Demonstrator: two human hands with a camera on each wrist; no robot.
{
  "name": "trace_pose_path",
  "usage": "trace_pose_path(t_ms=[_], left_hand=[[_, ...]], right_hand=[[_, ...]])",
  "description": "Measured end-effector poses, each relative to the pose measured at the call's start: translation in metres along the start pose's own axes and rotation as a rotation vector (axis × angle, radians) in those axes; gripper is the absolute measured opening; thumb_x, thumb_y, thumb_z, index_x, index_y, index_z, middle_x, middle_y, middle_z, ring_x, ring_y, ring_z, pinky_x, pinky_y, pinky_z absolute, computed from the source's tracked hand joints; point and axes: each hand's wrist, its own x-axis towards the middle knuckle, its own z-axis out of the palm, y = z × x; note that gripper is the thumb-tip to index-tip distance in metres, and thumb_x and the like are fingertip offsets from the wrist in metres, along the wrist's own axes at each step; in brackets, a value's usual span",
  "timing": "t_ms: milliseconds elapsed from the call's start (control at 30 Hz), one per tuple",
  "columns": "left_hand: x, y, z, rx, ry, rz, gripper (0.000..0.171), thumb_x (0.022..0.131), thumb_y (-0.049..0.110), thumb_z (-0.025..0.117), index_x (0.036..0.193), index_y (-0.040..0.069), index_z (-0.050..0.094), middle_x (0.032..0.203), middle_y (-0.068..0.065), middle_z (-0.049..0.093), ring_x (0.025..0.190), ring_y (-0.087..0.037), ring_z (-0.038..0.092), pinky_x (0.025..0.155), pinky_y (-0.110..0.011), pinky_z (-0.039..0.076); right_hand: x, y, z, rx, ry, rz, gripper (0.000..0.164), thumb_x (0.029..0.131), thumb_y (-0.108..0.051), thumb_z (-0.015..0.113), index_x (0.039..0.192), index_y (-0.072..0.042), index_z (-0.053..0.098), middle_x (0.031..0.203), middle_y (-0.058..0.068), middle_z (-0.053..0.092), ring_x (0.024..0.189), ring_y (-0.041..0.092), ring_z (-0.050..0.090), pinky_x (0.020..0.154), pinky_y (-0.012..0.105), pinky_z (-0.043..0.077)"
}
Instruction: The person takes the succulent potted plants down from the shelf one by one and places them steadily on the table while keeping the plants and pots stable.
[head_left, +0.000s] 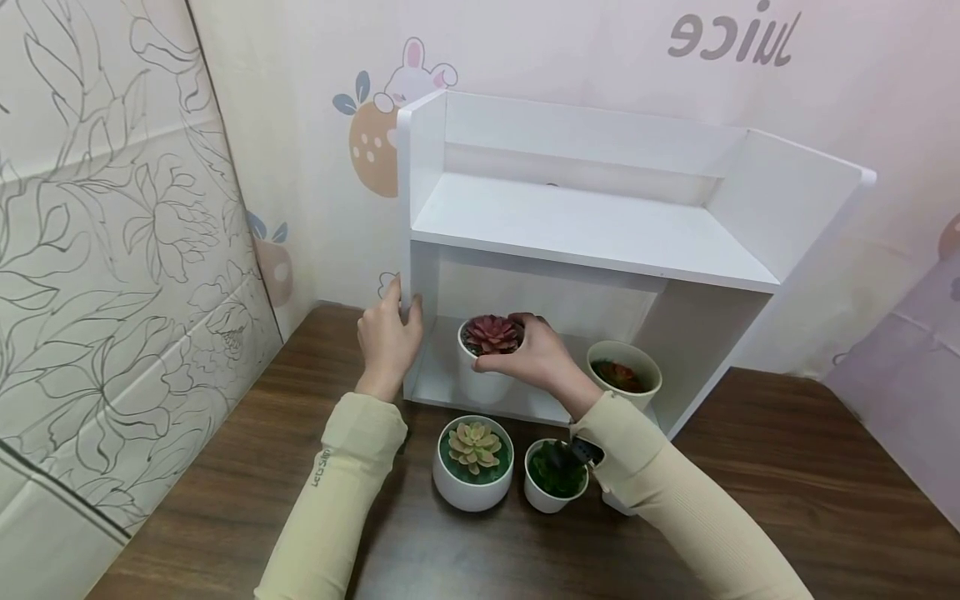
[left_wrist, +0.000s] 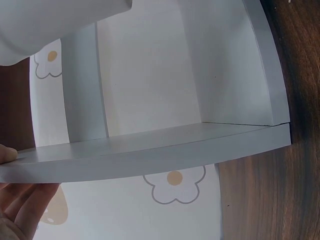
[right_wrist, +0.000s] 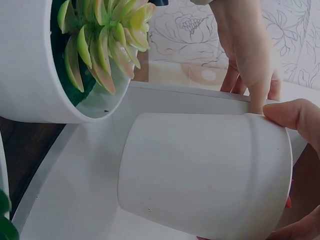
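Pinching a smooth tapered pot [head_left: 482, 385], right grip [head_left: 542, 354] part-curled, left grip [head_left: 390, 335] clasping flat side panel [left_wrist: 140, 162].

1. Smooth, matt white, like painted board, on the shelf unit [head_left: 592, 218].
2. Under the shelf unit, wood grain with faint sheen on the tabletop [head_left: 825, 467].
3. At its lower compartment, smooth matt finish on the white pot [right_wrist: 205, 170].
4. In front, glossy, plastic-looking leaves on the succulent [head_left: 474, 447].

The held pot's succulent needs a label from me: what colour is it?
The succulent is dark reddish-pink, clearest in the head view.
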Motion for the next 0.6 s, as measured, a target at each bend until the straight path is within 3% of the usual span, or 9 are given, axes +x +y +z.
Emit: trace_pose_path(t_ms=[267, 600], left_hand=[[0.001, 0.001, 0.000, 0.014, 0.001, -0.007, 0.039, 0.095, 0.018, 0.057, 0.128, -0.003, 0.056, 0.107, -0.028, 0.067, 0.089, -0.042, 0.069, 0.073, -0.052, 0.054], [0.000, 0.000, 0.001, 0.004, -0.004, -0.009, 0.037, 0.095, 0.017, 0.057, 0.127, -0.001, 0.057, 0.109, -0.025, 0.068, 0.091, -0.040, 0.069, 0.075, -0.052, 0.054]], right_hand=[[-0.005, -0.001, -0.002, 0.007, 0.004, -0.008, 0.072, 0.065, -0.035, 0.082, 0.122, 0.000, 0.056, 0.113, 0.015, 0.063, 0.102, 0.027, 0.060, 0.089, 0.042, 0.048], [-0.013, 0.002, -0.005, 0.036, 0.008, -0.005, 0.079, 0.065, -0.034, 0.082, 0.130, -0.001, 0.051, 0.122, 0.016, 0.060, 0.111, 0.029, 0.057, 0.095, 0.044, 0.045]])
